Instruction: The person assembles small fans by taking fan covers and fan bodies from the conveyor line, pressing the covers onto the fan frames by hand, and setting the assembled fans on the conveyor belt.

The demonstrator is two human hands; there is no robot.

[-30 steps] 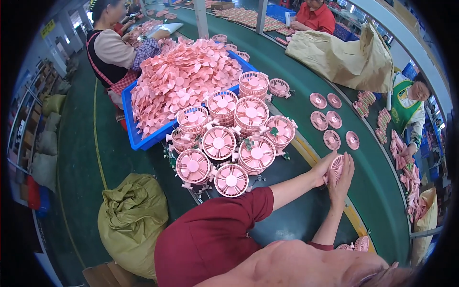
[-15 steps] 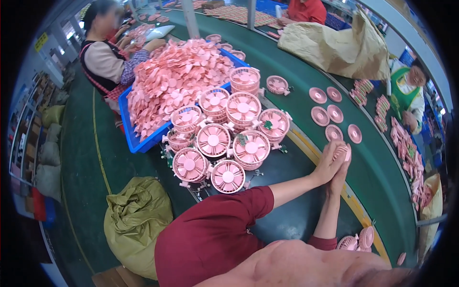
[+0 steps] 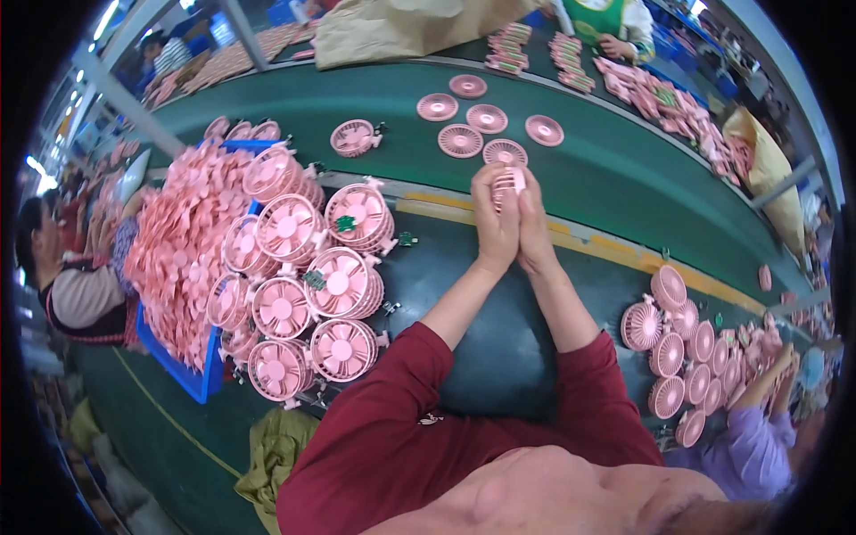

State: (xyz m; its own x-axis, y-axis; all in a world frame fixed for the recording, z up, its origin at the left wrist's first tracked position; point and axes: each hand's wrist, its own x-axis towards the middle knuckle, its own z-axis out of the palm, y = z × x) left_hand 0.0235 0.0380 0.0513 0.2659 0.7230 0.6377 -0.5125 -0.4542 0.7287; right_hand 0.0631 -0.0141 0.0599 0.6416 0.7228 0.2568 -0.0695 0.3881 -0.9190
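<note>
My left hand [image 3: 494, 218] and my right hand [image 3: 533, 223] are pressed together around a pink fan housing [image 3: 508, 181], above the near edge of the green belt. Slots show in its rim between my fingers; the rest is hidden by my palms. Just beyond my fingertips lies a pink round grille [image 3: 505, 152], with several more such covers [image 3: 460, 140] around it. Stacks of pink fan housings with blades in them [image 3: 338, 282] stand to my left, small green circuit boards [image 3: 314, 280] lying on some.
A blue bin [image 3: 207, 366] heaped with pink fan blades [image 3: 183, 259] stands at the left, a person [image 3: 85, 299] beside it. More pink housings [image 3: 667, 354] are stacked at the right, near a person in purple [image 3: 753, 450]. Across the belt [image 3: 615, 192], someone wears a green apron [image 3: 596, 20].
The view has swung to the right, so the scene sits further left and the right-hand stacks show. My hands stay closed together around the housing.
</note>
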